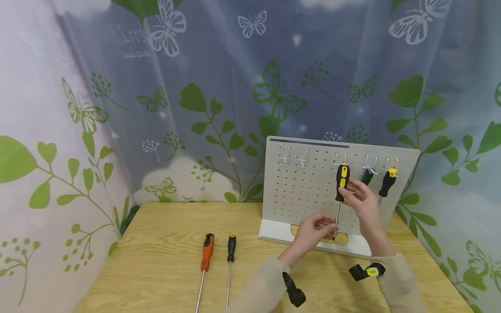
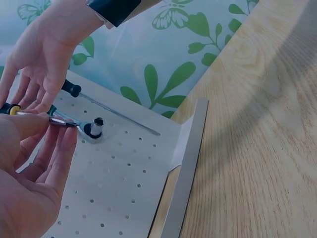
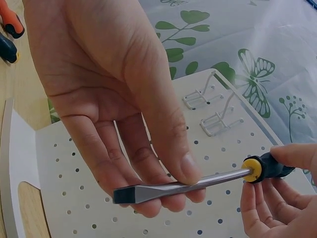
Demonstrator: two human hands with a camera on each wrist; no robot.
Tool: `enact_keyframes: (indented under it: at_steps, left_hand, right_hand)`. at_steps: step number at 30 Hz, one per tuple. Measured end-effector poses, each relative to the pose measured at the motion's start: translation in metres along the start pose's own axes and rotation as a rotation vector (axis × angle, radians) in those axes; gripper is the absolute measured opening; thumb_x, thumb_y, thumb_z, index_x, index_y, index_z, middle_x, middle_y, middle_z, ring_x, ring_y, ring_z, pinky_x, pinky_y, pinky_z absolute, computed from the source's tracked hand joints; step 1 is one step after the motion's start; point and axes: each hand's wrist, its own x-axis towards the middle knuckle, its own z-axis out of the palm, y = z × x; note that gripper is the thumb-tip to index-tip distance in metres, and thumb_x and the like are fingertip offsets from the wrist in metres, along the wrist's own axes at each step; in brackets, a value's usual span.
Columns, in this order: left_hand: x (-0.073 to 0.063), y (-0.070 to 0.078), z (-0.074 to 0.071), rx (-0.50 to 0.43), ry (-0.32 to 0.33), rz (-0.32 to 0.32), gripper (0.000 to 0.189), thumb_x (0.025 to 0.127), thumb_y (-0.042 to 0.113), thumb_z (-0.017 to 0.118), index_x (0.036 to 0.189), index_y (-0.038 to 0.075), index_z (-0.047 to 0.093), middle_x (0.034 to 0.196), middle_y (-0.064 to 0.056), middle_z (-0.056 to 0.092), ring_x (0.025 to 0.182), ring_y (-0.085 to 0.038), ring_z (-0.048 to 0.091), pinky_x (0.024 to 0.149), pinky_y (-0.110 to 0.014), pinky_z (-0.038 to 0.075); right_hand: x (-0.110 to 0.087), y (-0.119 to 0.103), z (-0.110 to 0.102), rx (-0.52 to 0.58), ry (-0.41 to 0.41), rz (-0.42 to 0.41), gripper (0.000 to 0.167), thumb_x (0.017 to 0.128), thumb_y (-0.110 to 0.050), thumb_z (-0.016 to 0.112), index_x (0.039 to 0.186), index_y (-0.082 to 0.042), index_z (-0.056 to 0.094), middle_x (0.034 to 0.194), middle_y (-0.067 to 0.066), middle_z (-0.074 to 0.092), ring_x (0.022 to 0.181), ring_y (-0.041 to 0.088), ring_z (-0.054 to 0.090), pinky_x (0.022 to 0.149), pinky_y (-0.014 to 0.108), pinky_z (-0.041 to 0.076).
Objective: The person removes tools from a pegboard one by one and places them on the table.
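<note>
My right hand (image 1: pixel 365 204) holds a flat-blade screwdriver by its black and yellow handle (image 1: pixel 342 180). Its top overlaps a wire hook (image 1: pixel 340 157) of the white pegboard (image 1: pixel 305 191) in the head view. Lower down, my left hand (image 1: pixel 313 232) pinches the metal shaft (image 3: pixel 208 183) near the tip, thumb on one side and fingers on the other. The screwdriver stands nearly upright, tip down, in front of the board. Just right of it hangs a ratchet wrench (image 2: pixel 94 130) with a green handle, then another black and yellow screwdriver (image 1: pixel 388 182).
An orange and black screwdriver (image 1: pixel 208 252) and a black screwdriver (image 1: pixel 232 248) lie on the wooden table (image 1: pixel 164 243), left of the board. Two more clear hooks (image 1: pixel 302 159) sit at the board's upper left. A patterned curtain (image 1: pixel 219 65) hangs behind.
</note>
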Motion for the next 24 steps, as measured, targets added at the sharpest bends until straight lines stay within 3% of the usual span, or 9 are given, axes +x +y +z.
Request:
enact_keyframes:
  at_steps: [12, 24]
  left_hand:
    - [-0.006, -0.004, -0.002, -0.03, -0.035, 0.018, 0.022, 0.098, 0.013, 0.068, 0.115, -0.001, 0.069, 0.102, -0.007, 0.074, 0.08, -0.005, 0.07, 0.075, -0.022, 0.061]
    - [-0.009, 0.002, -0.003, -0.041, -0.037, 0.015, 0.026, 0.099, 0.014, 0.067, 0.118, -0.003, 0.068, 0.101, -0.008, 0.075, 0.082, -0.006, 0.071, 0.076, -0.022, 0.06]
  right_hand:
    - [-0.011, -0.002, 0.0, 0.009, -0.015, -0.002, 0.061, 0.101, -0.03, 0.065, 0.146, 0.002, 0.04, 0.113, -0.02, 0.059, 0.104, -0.001, 0.058, 0.083, 0.013, 0.053]
    - [-0.011, -0.008, 0.0, -0.007, -0.008, -0.012, 0.061, 0.101, -0.029, 0.064, 0.147, 0.003, 0.04, 0.113, -0.021, 0.058, 0.104, -0.002, 0.057, 0.083, 0.013, 0.052]
